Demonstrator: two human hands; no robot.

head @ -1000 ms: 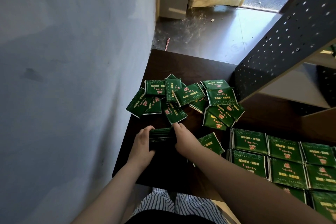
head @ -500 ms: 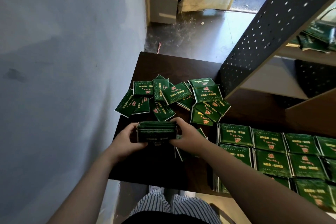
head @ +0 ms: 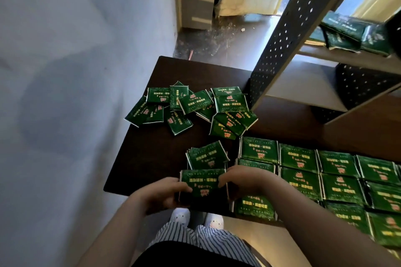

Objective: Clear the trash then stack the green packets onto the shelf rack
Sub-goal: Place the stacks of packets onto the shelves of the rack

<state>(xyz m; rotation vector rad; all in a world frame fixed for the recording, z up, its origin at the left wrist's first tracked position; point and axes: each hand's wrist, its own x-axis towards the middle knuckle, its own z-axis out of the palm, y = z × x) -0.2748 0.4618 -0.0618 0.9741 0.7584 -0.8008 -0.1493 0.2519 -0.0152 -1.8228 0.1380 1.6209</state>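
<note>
While our left hand (head: 160, 193) and right hand (head: 240, 180) curl their fingers (head: 225, 180) round the two ends of a stack of green packets (head: 202, 182) at lower centre, over the worktop (head: 156, 158), a loose heap (head: 191, 108) lies mid-frame, tidy rows (head: 336, 171) fill the lower right, and more packets (head: 351, 32) sit on the shelf rack (head: 303, 28) at upper right.

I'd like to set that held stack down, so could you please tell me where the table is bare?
Bare table lies left of the held stack, up to the loose pile, and beyond that pile at the far edge. The right is crowded with neat rows.
</note>
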